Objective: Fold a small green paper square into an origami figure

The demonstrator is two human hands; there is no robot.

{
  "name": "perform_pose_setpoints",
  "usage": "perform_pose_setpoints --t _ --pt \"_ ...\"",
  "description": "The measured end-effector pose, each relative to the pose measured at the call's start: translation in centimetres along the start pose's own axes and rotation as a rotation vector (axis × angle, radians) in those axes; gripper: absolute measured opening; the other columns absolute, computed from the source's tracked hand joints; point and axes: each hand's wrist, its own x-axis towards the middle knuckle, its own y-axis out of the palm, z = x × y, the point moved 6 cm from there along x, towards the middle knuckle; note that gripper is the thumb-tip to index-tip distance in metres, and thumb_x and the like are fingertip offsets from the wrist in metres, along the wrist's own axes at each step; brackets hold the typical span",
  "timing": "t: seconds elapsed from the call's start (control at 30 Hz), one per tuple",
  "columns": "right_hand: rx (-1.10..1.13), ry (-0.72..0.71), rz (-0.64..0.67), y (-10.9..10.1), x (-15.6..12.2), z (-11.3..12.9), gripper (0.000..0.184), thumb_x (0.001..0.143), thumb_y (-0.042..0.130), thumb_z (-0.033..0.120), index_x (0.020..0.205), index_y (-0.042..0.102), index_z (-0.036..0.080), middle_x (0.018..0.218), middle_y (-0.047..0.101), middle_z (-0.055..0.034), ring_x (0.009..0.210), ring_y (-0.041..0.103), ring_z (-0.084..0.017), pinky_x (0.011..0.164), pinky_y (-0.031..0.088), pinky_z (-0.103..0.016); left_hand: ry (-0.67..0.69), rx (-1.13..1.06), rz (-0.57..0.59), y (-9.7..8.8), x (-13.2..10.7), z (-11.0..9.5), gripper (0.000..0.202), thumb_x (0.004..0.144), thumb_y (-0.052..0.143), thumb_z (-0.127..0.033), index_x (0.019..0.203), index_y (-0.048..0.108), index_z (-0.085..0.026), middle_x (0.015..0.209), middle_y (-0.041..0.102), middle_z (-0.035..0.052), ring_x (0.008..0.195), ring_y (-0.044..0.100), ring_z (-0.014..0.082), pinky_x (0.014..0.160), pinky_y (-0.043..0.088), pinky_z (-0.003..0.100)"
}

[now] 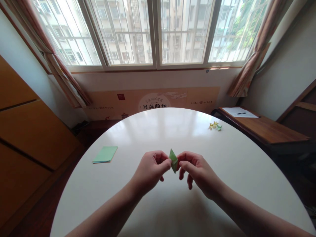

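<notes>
Our left hand (151,169) pinches the green paper (173,159); whether our right hand (199,168) does, we can't tell; let's crease gently

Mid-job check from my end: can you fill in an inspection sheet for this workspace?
Surface: white rounded table, glossy, reflecting window light.
Job's things: folded green paper off centre between the hands; paper stack, green on top, at left; small yellow and green folded pieces at far right.
Clutter: white sheet and pen on wooden desk.
Hands: left hand pinches the folded paper; right hand at its right edge, grip unclear.
Cables: nothing seen on the table.
Surroundings: window, curtains.
</notes>
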Motion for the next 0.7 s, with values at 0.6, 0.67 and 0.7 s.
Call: perform_pose_setpoints --t 0.6,0.67,0.7 --pt "0.009 0.022 -0.101 -0.26 0.23 -0.59 0.009 0.071 0.053 0.02 0.065 0.048 0.021 0.052 0.057 0.0039 0.043 0.049 -0.011 0.034 0.034 -0.017 0.051 0.067 0.032 0.42 -0.27 -0.32 0.01 0.075 0.06 -0.02 0.068 0.065 -0.014 0.059 0.058 -0.0009 0.05 0.053 0.011 0.042 0.044 0.02" --pt "-0.009 0.007 -0.106 -0.24 0.15 -0.45 0.009 0.073 0.054 0.02 0.065 0.049 0.021 0.051 0.057 0.0039 0.043 0.05 -0.011 0.035 0.035 -0.017 0.057 0.052 0.03 0.39 -0.29 -0.35 0.01 0.075 0.059 -0.021 0.07 0.065 -0.014 0.058 0.057 -0.0011 0.051 0.053 0.0115 0.042 0.044 0.02" --pt "-0.025 -0.003 -0.111 -0.25 0.13 -0.35 0.01 0.073 0.054 0.021 0.065 0.049 0.021 0.052 0.058 0.0037 0.043 0.049 -0.011 0.035 0.035 -0.017 0.057 0.048 0.03 0.38 -0.3 -0.34 0.011 0.076 0.059 -0.022 0.072 0.065 -0.014 0.058 0.057 -0.0011 0.051 0.053 0.0118 0.042 0.044 0.02"
